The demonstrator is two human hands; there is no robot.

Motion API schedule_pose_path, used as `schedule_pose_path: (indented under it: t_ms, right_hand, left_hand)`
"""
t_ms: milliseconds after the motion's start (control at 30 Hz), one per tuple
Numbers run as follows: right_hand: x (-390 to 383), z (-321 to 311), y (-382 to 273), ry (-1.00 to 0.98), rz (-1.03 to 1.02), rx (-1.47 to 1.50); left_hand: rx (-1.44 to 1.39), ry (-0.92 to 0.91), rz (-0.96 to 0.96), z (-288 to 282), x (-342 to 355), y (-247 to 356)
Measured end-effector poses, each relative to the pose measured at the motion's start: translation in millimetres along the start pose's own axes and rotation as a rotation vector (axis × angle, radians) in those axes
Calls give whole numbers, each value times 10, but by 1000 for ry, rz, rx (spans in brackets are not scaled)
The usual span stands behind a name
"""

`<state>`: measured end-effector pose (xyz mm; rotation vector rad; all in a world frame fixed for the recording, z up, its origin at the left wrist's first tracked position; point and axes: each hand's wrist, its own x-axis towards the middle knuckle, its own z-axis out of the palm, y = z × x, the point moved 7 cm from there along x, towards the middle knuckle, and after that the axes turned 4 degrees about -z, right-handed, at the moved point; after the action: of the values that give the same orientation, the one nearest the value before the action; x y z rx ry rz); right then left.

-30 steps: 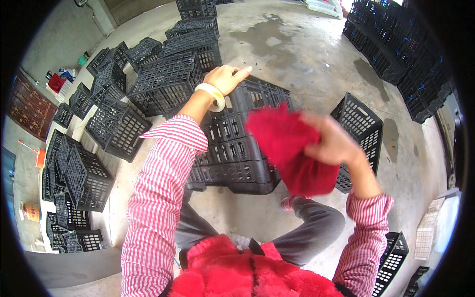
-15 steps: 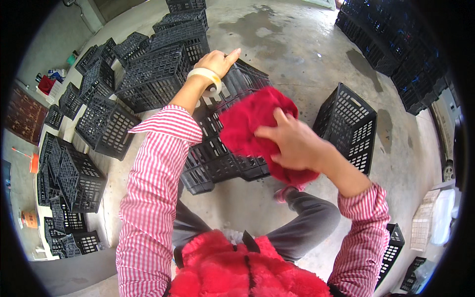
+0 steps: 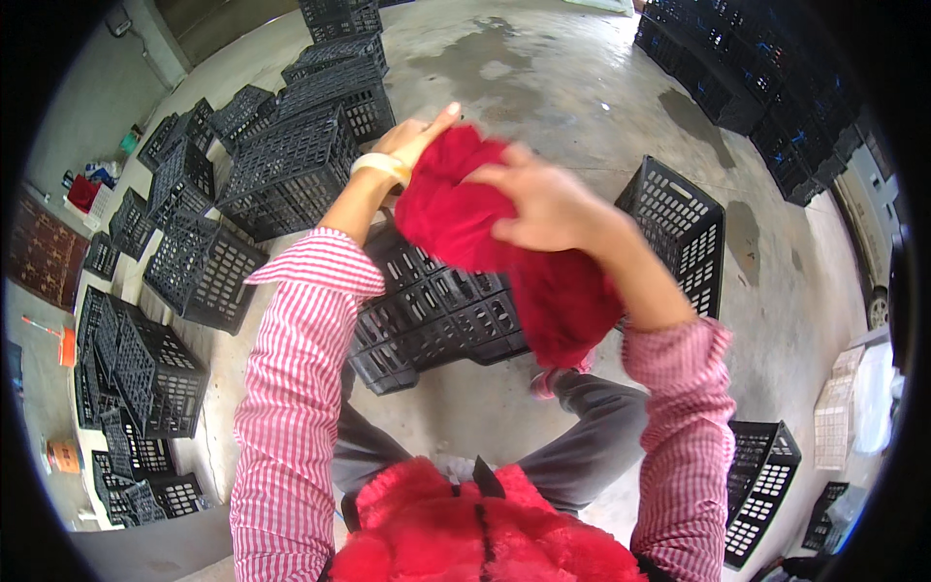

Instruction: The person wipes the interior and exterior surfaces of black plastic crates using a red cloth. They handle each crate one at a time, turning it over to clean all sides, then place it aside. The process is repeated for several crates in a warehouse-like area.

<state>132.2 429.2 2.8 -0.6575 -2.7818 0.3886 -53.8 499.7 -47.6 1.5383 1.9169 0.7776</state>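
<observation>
A black slatted plastic crate [image 3: 436, 325] rests tilted between my knees, its far part covered by a red cloth. My left hand [image 3: 417, 144] grips the crate at its far left edge, thumb sticking out; the other fingers are mostly hidden. A pale bangle [image 3: 381, 165] circles that wrist. With my right hand [image 3: 558, 209], smeared by motion, I press the bunched red cloth [image 3: 448, 209] against the crate. One end of the cloth hangs down past the crate's right side.
An open black crate [image 3: 679, 228] stands to the right, another black crate [image 3: 761, 495] at lower right. Several black crates [image 3: 291, 175] line the left side. Tall crate stacks [image 3: 766, 87] fill the far right. Wet patches mark the concrete floor [image 3: 572, 112].
My right hand has swept the red cloth leftward and away from me over the crate, up to my left hand. My left hand keeps its place on the crate.
</observation>
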Motion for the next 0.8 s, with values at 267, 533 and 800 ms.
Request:
schedule_pose_path:
  t_ms: [267,533,800]
  right_hand:
    - [-586,1026,-385,-217,-342,541]
    - [-504,93,442,49,-141,390]
    - [429,99,28,461,71,316]
  left_hand:
    - [149,272,139,-552,-319,-415]
    - [-135,101,131,-651,-306,-644]
    - [-189,-47,247,-492,-147,-597]
